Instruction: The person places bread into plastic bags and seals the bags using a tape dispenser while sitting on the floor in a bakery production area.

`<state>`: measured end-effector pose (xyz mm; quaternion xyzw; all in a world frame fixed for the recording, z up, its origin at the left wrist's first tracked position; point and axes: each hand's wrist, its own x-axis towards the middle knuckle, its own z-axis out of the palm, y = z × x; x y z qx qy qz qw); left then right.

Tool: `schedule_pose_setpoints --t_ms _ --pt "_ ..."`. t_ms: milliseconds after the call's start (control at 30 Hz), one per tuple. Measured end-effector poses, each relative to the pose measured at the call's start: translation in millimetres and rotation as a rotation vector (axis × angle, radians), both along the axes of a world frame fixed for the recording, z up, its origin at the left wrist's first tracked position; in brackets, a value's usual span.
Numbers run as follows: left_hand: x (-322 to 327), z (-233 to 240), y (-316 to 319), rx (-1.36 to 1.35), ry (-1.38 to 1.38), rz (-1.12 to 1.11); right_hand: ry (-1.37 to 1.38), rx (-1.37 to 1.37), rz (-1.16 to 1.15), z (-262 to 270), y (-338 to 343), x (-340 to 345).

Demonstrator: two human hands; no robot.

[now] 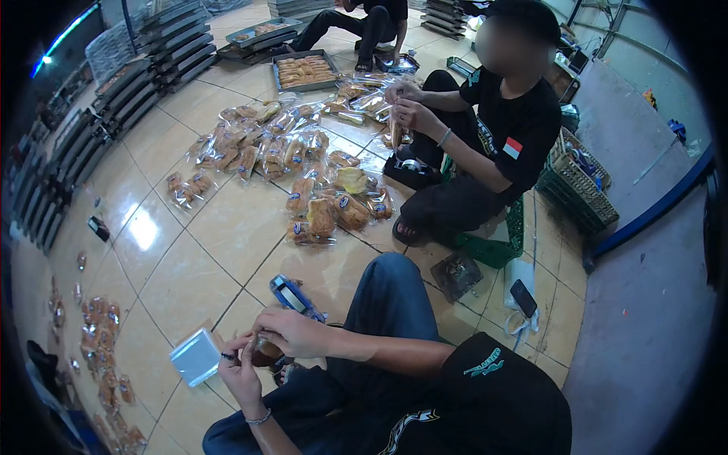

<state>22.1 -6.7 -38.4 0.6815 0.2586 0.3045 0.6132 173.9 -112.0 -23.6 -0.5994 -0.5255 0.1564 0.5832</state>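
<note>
My left hand [242, 369], with a dark ring and a chain bracelet, pinches the top of a clear plastic bag from the left. My right hand [284, 330] grips the same bag from above. Inside the bag [265, 354] is brown bread, partly hidden by my fingers. Just behind my hands a blue tape dispenser [294, 296] rests on the tiles. A stack of clear plastic bags [195, 357] lies on the floor beside my left hand.
Bagged breads [321, 216] cover the floor ahead; more [102, 347] lie far left. A co-worker [500, 125] sits at the right on a green crate [506, 244], holding a bag. Beyond are a tray of breads [304, 71], stacked trays [170, 45] and another seated person. A phone [523, 298] lies right.
</note>
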Motion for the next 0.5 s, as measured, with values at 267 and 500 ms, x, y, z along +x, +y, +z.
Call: schedule_pose_setpoints --t_ms 267,500 --pt "5.8 -19.1 3.5 -0.368 -0.306 0.046 -0.178 0.147 0.051 -8.7 -5.2 8.8" --pt "7.4 0.6 7.0 -0.601 -0.129 -0.03 -0.325 0.083 0.108 -22.4 -10.9 19.5"
